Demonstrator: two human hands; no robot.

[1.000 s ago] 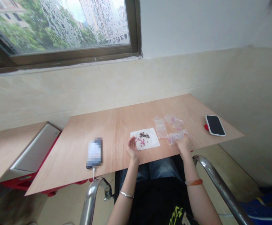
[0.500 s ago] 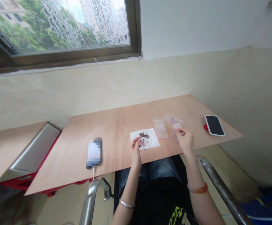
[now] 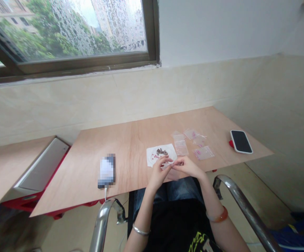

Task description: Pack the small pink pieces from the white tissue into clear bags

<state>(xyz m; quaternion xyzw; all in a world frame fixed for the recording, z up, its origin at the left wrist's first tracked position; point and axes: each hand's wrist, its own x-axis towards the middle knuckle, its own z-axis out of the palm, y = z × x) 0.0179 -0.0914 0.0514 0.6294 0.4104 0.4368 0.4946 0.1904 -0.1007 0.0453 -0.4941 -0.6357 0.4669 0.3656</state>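
the left hand (image 3: 159, 172) and right hand (image 3: 190, 167) meet fingertip to fingertip above the near edge of the desk (image 3: 131, 150), around the middle of that edge. the left grip is curved, its fingers and thumb partly apart; the right grip is drawn in, thumb close to the fingers. what either has hold of is too small to make out, so i cannot tell.

just beyond them, partly covered by the left hand, a white square (image 3: 170, 149) lies flat near the near edge, bearing scattered pink beads (image 3: 154, 156) toward its left and a cluster of dark pieces (image 3: 161, 152) at its far side.

to its right, toward the desk's right corner, lie clear bags: a tall bag (image 3: 181, 145) close beside the square, a far bag (image 3: 190, 133), a middle bag (image 3: 200, 141) and a near bag (image 3: 204, 153). the last three show pink (contents or printing, i cannot tell which). another clear sheet or bag (image 3: 173, 175) lies below the fingers, at the near edge.

a phone (image 3: 241, 141) rests near the right corner.
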